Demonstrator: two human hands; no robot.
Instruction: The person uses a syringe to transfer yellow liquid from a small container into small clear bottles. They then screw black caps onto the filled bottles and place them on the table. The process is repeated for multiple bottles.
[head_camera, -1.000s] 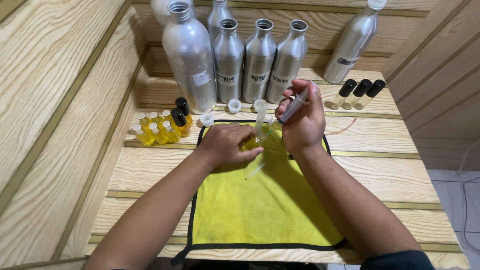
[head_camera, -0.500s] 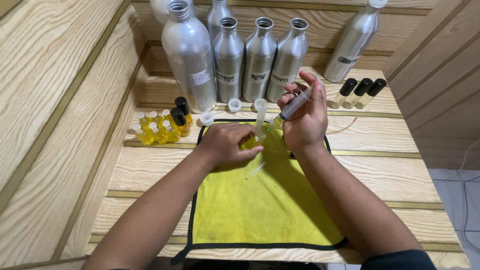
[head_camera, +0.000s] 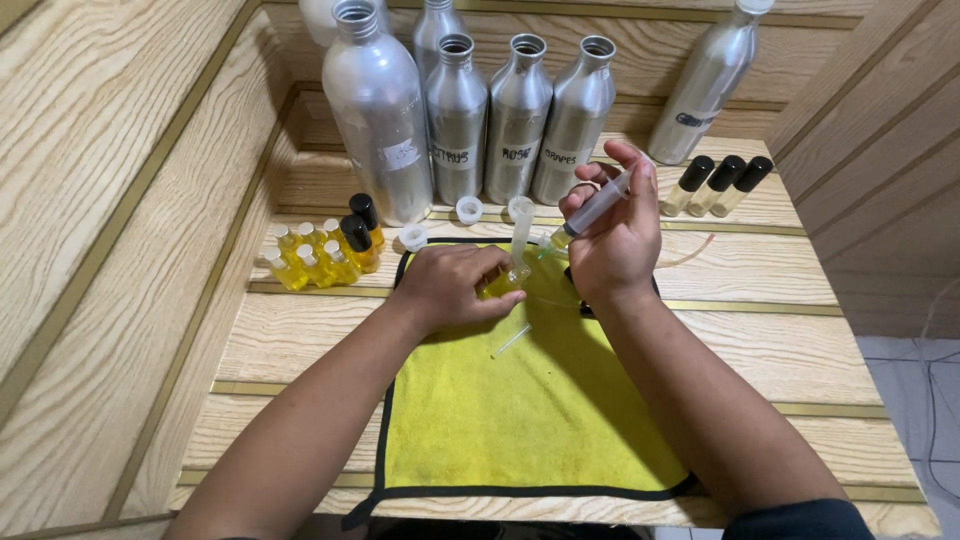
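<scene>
My left hand (head_camera: 452, 288) is closed around a small bottle of yellow liquid (head_camera: 500, 287) on the yellow cloth (head_camera: 530, 410). A clear plastic funnel (head_camera: 521, 232) stands upright in the bottle's mouth. My right hand (head_camera: 612, 238) grips a syringe (head_camera: 590, 212) with yellow liquid near its tip. The syringe is tilted, its tip pointing down-left towards the funnel, a short way to the funnel's right. A thin clear tube (head_camera: 512, 341) lies on the cloth just below my left hand.
Several tall open silver bottles (head_camera: 455, 120) stand along the back, one capped bottle (head_camera: 706, 85) at the right. Small yellow-filled bottles (head_camera: 318, 256), some black-capped, cluster at the left. Three black-capped roller vials (head_camera: 716, 186) lie at the right. White caps (head_camera: 468, 210) sit behind the cloth.
My right hand has lifted slightly and drifted right with the syringe, and its fingers have spread on the plunger end. My left hand and the bottle have stayed put.
</scene>
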